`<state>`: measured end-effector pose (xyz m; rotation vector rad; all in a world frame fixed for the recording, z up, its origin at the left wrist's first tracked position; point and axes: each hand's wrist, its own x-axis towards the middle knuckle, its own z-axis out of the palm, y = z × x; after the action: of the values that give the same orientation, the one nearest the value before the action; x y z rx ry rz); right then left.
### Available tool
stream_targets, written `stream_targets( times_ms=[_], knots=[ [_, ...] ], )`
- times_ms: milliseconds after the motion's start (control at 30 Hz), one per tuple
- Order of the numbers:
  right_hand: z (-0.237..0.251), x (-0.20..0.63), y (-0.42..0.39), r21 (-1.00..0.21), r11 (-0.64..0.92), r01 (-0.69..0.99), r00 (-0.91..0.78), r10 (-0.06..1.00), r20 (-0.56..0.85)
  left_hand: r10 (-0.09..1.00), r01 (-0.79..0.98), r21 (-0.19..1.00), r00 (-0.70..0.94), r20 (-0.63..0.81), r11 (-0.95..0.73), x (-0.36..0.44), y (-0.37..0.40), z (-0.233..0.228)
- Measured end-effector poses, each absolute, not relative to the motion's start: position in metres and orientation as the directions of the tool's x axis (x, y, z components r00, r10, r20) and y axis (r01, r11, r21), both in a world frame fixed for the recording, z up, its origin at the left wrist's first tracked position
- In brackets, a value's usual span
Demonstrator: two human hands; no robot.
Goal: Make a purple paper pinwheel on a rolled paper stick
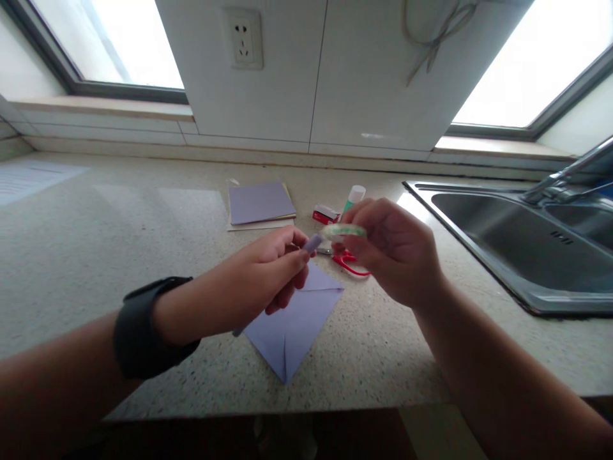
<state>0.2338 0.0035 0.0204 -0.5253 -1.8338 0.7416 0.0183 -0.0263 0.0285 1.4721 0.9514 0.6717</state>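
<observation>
In the head view, the left hand (282, 268) is gripping a rolled lilac paper tube (313, 243) above folded lilac paper (301, 322), which is lying on a speckled countertop (383, 377). The right hand (402, 252) is pinching a tape roll (352, 230) just beside the tube's upper end. Red-handled scissors (345, 258), a glue stick (355, 194) and a small red box (325, 214) are sitting beyond the hands, partly hidden.
</observation>
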Motion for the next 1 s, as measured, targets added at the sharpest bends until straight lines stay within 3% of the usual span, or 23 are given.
stream_targets(
  times_ms=[100,233,433,533,633,733,833,1000],
  knots=[
    [0.022,0.232,0.001,-0.539,0.839,0.080,-0.407,0.521,0.750,0.891,0.051,0.997,0.448,-0.075,0.059,0.025,-0.031,0.029],
    [0.025,0.230,-0.001,-0.360,0.922,0.145,-0.475,0.384,0.792,0.918,0.040,0.999,0.397,0.006,-0.024,0.027,-0.037,0.028],
    [0.027,0.231,-0.003,-0.285,0.939,0.191,-0.517,0.343,0.784,0.926,0.049,0.993,0.368,0.086,-0.111,0.026,-0.036,0.025],
    [0.026,0.233,-0.004,-0.334,0.929,0.158,-0.485,0.368,0.794,0.929,0.049,0.990,0.354,0.109,-0.135,0.026,-0.034,0.026],
    [0.026,0.234,-0.002,-0.434,0.888,0.150,-0.388,0.457,0.801,0.933,0.029,0.991,0.341,0.115,-0.133,0.026,-0.031,0.027],
    [0.022,0.236,0.004,-0.483,0.822,0.302,-0.363,0.568,0.739,0.942,0.018,0.994,0.322,0.093,-0.104,0.025,-0.028,0.028],
    [0.011,0.235,0.012,-0.449,0.761,0.469,-0.482,0.646,0.592,0.955,0.030,0.992,0.278,0.107,-0.119,0.021,-0.026,0.029],
    [-0.007,0.229,0.021,-0.337,0.773,0.537,-0.676,0.634,0.376,0.955,0.039,0.976,0.219,0.201,-0.214,0.012,-0.018,0.033]
  ],
)
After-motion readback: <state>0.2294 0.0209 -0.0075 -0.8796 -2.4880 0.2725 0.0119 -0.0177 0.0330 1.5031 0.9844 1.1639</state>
